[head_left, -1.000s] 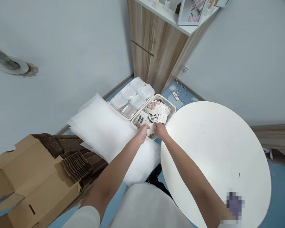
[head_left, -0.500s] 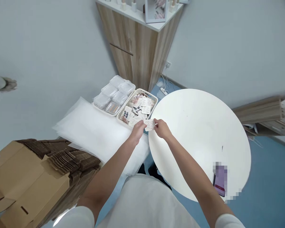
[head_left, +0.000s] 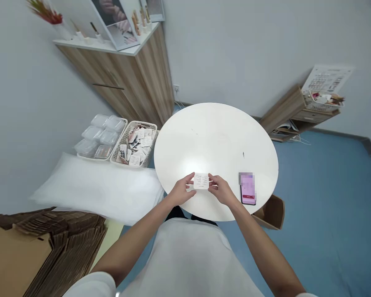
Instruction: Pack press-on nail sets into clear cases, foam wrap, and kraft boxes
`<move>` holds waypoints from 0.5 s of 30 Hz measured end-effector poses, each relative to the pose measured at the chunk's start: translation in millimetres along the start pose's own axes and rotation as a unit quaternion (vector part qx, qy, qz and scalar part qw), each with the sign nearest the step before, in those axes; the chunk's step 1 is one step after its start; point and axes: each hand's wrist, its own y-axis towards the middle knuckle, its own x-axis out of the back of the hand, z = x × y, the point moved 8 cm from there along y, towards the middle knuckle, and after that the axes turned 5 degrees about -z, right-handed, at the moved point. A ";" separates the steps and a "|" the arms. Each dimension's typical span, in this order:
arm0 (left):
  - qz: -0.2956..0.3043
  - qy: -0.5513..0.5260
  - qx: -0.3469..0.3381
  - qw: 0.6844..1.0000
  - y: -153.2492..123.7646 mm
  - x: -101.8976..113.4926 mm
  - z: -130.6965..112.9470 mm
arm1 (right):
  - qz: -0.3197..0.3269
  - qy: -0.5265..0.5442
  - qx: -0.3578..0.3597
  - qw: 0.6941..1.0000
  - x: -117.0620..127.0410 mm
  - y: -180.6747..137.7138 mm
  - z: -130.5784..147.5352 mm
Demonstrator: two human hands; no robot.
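Observation:
Over the near part of the round white table point(head_left: 218, 128), a small white card point(head_left: 201, 181) with printed text is between my two hands. My left hand point(head_left: 183, 190) grips its left edge with the fingertips, the thumb low near the bottom corner. At the opposite edge, my right hand point(head_left: 221, 190) pinches the card with bent fingers. Whether the card touches the tabletop I cannot tell. To the left, a white basket point(head_left: 113, 159) holds a loose pile of similar printed cards point(head_left: 139, 142).
A phone point(head_left: 247, 189) lies near the table's right edge. Clear plastic boxes point(head_left: 92, 133) fill another basket at the left, behind white foam sheets point(head_left: 102, 185). Folded cardboard point(head_left: 71, 243) is stacked at lower left. An open carton point(head_left: 273, 212) stands under the table; a wooden cabinet point(head_left: 126, 78) stands behind.
Both hands have carried the card right, from beside the card basket to over the table. My view has turned right, bringing the carton and right-hand shelf into sight.

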 end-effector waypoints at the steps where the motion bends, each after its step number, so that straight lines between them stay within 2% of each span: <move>1: 0.018 0.017 -0.004 1.000 -2.9 -10.4 -4.4 | -0.006 0.018 -0.003 1.000 7.3 -9.1 -8.0; 4: 0.055 0.061 -0.019 0.996 -9.3 -34.7 -15.8 | -0.022 0.055 -0.004 0.998 24.1 -32.5 -25.2; 7: 0.061 0.103 -0.059 0.991 -12.1 -48.4 -25.1 | -0.040 0.074 0.001 0.996 34.1 -49.5 -33.2; 11: 0.067 0.141 -0.131 0.979 -13.1 -53.8 -31.2 | -0.054 0.086 0.012 0.995 35.4 -61.0 -33.2; 15: 0.078 0.142 -0.164 0.973 -11.0 -46.8 -31.5 | -0.065 0.085 0.025 0.994 32.6 -61.7 -27.2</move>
